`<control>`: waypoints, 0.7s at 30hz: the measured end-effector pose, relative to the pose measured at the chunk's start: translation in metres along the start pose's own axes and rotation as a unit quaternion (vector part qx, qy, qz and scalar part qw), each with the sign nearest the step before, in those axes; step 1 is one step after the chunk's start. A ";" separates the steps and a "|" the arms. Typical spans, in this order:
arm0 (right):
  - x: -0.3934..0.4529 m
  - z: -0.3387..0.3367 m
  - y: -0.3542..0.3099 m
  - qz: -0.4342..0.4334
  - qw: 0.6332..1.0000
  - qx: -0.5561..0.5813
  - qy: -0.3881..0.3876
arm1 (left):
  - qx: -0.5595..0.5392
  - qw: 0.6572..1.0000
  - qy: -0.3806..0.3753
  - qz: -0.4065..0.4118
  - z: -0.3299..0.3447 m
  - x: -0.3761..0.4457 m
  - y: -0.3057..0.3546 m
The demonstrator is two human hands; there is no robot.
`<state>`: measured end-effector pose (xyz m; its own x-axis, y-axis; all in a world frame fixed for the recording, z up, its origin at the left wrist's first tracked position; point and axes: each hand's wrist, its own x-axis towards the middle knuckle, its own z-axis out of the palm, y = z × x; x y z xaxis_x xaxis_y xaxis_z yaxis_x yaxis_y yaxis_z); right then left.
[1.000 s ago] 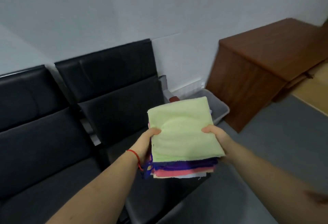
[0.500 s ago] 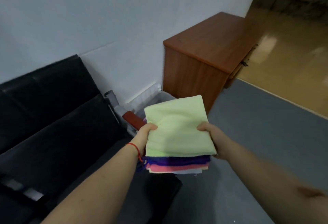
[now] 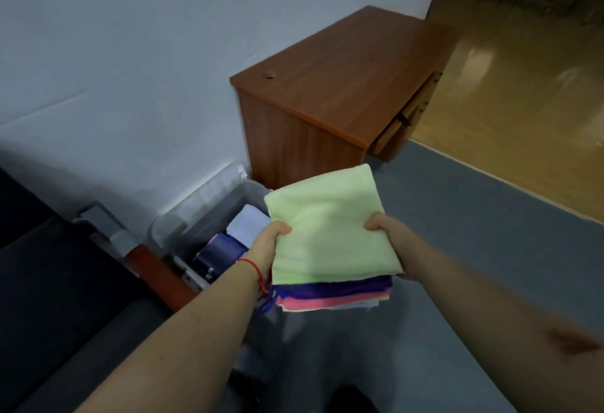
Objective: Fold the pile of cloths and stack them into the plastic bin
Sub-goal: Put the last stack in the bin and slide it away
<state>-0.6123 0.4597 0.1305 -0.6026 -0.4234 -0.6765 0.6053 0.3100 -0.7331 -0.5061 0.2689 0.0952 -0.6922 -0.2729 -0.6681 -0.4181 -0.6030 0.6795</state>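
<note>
I hold a stack of folded cloths (image 3: 330,233) in the air with both hands; a pale green cloth lies on top, with purple, pink and white layers showing at its near edge. My left hand (image 3: 266,246) grips the stack's left side, thumb on top. My right hand (image 3: 390,236) grips the right side the same way. The clear plastic bin (image 3: 199,203) stands on the floor against the wall, below and left of the stack. Inside it lie a purple folded cloth (image 3: 219,251) and a white one (image 3: 246,226).
A brown wooden cabinet (image 3: 330,99) stands against the wall just right of the bin. Black seats (image 3: 49,282) with a reddish-brown armrest (image 3: 157,275) lie to the left. Grey floor (image 3: 474,233) spreads to the right, and shiny yellow flooring (image 3: 523,85) lies beyond.
My view has swung right and down, from the black seats towards the bin. The stack stays in both hands and now hangs next to the bin, whose inside has come into sight.
</note>
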 end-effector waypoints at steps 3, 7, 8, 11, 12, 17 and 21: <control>0.039 -0.032 -0.036 0.002 0.999 -0.033 -0.017 | -0.021 1.000 0.006 -0.011 0.031 0.026 0.006; 0.094 -0.032 -0.066 0.033 0.995 -0.087 -0.044 | -0.054 0.997 0.038 -0.026 0.033 0.057 0.014; 0.108 -0.027 -0.070 0.044 0.993 -0.091 -0.053 | -0.065 0.996 0.053 -0.026 0.028 0.067 0.018; 0.148 -0.005 -0.083 0.070 0.989 -0.104 -0.075 | -0.098 0.992 0.079 -0.016 0.012 0.094 0.037; 0.162 0.004 -0.091 0.079 0.987 -0.118 -0.080 | -0.108 0.990 0.085 -0.014 0.005 0.104 0.044; 0.233 0.051 -0.144 0.074 0.978 -0.173 -0.088 | -0.130 0.984 0.116 -0.020 -0.030 0.156 0.088; 0.286 0.090 -0.182 0.081 0.973 -0.188 -0.105 | -0.156 0.978 0.138 -0.024 -0.055 0.195 0.131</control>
<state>-0.8482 0.2053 0.0767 -0.3725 -0.4955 -0.7847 0.4268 0.6593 -0.6190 -0.6635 0.0952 0.0375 -0.4731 -0.4047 -0.7826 -0.2165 -0.8076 0.5485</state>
